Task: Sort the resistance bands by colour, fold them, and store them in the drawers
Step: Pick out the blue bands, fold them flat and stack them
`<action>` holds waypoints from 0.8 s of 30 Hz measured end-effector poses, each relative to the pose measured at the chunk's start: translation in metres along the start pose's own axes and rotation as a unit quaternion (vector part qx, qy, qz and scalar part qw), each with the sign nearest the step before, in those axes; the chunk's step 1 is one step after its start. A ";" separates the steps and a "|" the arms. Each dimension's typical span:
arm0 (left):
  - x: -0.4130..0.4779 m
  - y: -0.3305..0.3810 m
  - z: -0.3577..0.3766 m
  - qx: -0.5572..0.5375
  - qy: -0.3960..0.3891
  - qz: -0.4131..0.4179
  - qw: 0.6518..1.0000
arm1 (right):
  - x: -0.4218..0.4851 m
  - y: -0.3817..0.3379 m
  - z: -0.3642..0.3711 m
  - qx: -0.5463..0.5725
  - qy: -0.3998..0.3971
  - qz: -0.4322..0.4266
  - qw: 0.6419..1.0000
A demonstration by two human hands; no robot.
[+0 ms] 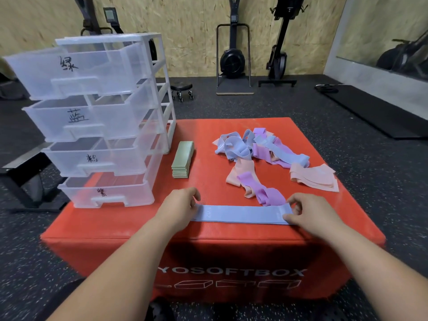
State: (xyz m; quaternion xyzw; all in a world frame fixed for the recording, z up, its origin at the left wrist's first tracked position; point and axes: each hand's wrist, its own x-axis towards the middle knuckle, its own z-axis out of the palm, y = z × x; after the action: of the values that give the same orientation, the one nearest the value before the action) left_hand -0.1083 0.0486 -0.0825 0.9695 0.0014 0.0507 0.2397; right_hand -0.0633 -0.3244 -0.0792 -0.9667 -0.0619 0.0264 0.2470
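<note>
A blue resistance band [240, 214] lies flat and stretched sideways near the front edge of the red soft box [231, 246]. My left hand [183, 205] pinches its left end, and my right hand [310, 212] pinches its right end. Behind the band a tangled heap of blue, purple and pink bands [261, 154] covers the right half of the box top. A neat stack of folded green bands [183, 162] lies left of the heap. The clear plastic drawer unit [97, 121] stands at the left, its four labelled drawers pulled open.
Several pink bands [315, 176] lie spread at the heap's right edge. Exercise machines [234, 56] and a small wheeled stool [183, 89] stand on the dark rubber floor behind. A black mat [370, 110] lies at the right, and a bench frame [20, 172] sits left of the box.
</note>
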 end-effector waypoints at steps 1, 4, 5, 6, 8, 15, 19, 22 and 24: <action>0.000 0.000 0.000 0.012 -0.002 0.008 1.000 | 0.000 0.000 0.000 -0.006 -0.005 -0.003 1.000; 0.004 -0.001 0.000 0.022 0.002 0.028 0.999 | 0.002 0.003 -0.003 -0.005 -0.010 -0.016 1.000; 0.005 -0.002 0.000 0.027 -0.001 0.030 0.999 | 0.002 0.004 -0.004 -0.009 -0.015 -0.019 1.000; 0.006 -0.003 -0.001 0.034 -0.005 0.034 0.999 | 0.003 0.005 -0.005 -0.011 -0.020 -0.023 0.999; 0.007 -0.006 -0.001 0.049 -0.015 0.045 0.998 | 0.006 0.008 -0.009 -0.011 -0.028 -0.033 0.999; 0.008 -0.017 -0.009 0.070 -0.108 0.107 0.986 | 0.005 0.018 -0.022 -0.018 -0.122 -0.093 0.988; 0.005 -0.013 -0.012 0.067 -0.095 0.121 0.986 | 0.006 0.016 -0.019 -0.051 -0.101 -0.113 0.987; 0.003 -0.012 -0.015 0.055 -0.096 0.120 0.987 | 0.006 0.015 -0.021 -0.059 -0.100 -0.120 0.986; 0.000 -0.013 -0.017 0.045 -0.104 0.115 0.987 | 0.005 0.015 -0.023 -0.058 -0.114 -0.117 0.985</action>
State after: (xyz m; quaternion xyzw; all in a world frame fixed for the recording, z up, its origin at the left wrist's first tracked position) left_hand -0.1094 0.0678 -0.0734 0.9730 -0.1331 -0.0236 0.1870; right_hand -0.0551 -0.3483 -0.0662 -0.9560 -0.2042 0.1036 0.1836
